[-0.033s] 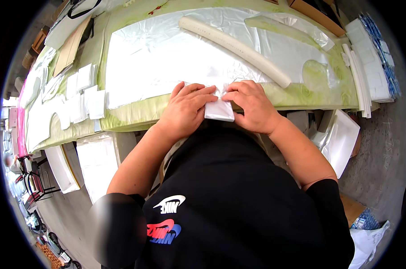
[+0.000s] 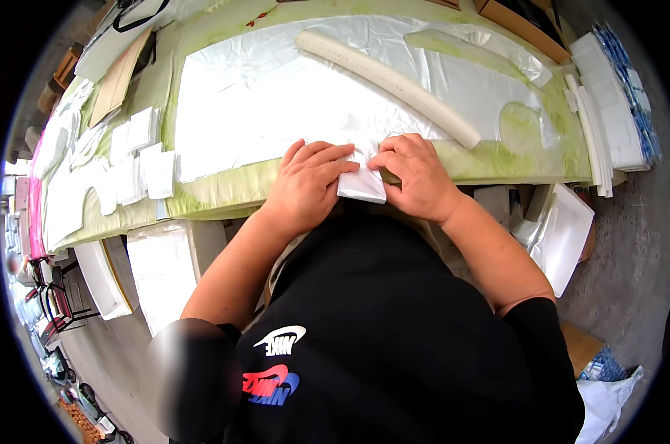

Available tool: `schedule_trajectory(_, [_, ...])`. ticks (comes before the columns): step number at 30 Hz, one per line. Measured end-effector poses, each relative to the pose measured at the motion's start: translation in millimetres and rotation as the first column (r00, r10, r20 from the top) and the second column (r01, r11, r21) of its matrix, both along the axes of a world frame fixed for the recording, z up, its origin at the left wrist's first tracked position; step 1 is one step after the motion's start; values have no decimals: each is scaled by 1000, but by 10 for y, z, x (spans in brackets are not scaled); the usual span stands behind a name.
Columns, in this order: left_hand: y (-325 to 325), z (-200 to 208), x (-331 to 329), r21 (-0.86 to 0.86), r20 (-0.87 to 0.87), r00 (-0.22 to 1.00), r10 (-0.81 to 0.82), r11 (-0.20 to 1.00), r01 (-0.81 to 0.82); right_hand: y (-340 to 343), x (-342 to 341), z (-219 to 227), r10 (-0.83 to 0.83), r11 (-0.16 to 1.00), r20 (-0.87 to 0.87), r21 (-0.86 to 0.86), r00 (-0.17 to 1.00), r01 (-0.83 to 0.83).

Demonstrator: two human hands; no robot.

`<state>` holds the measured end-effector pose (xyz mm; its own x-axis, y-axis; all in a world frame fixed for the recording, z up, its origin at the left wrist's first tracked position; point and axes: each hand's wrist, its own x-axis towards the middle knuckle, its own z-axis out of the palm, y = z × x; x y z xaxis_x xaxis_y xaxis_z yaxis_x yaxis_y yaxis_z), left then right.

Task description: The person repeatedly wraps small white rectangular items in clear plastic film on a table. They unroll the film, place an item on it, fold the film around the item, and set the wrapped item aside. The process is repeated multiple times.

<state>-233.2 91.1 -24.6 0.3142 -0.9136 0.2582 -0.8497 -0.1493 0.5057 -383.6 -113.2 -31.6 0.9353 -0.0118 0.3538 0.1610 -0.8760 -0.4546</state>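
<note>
Both hands are at the table's near edge, on a small white shiny packet (image 2: 361, 186) that looks like folded plastic film. My left hand (image 2: 305, 181) lies along its left side, fingers bent together with the tips on its upper part. My right hand (image 2: 418, 177) is curled at the right side, with fingertips pressing the packet's upper right edge and the thumb lower down. The packet's lower end overhangs the table edge toward my body. Beyond it lies a large silvery-white sheet (image 2: 254, 96). What is inside the packet, if anything, cannot be seen.
A long pale tube (image 2: 387, 83) rests diagonally on the sheet. Small white packets (image 2: 144, 159) stand in stacks at the left on the green tablecloth (image 2: 224, 191). White rolls (image 2: 590, 126) lie at the right end. A white bin (image 2: 568, 237) is below the table's right side.
A gap between my right thumb and fingers shows slightly wider. Both hands stay on the packet, almost in the same place.
</note>
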Motion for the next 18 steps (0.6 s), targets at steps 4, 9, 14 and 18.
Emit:
schedule_trajectory(4, [6,-39,-30,-106,-11,995,97,990,-98,10,56,19,-36,997,9,63,999,35])
schedule_trajectory(9, [-21,28,-44,-92,107,986,128,989,-119,68,124,-46,-171,983,46,71,984,167])
schedule_trajectory(14, [-11,-34,-38,-140,105,983,150,981,-135,62,105,-84,-144,989,66,26,987,142])
schedule_trajectory(18, [0,-31,-10,-119,102,984,144,984,-131,78,119,-49,-181,981,50,73,982,178])
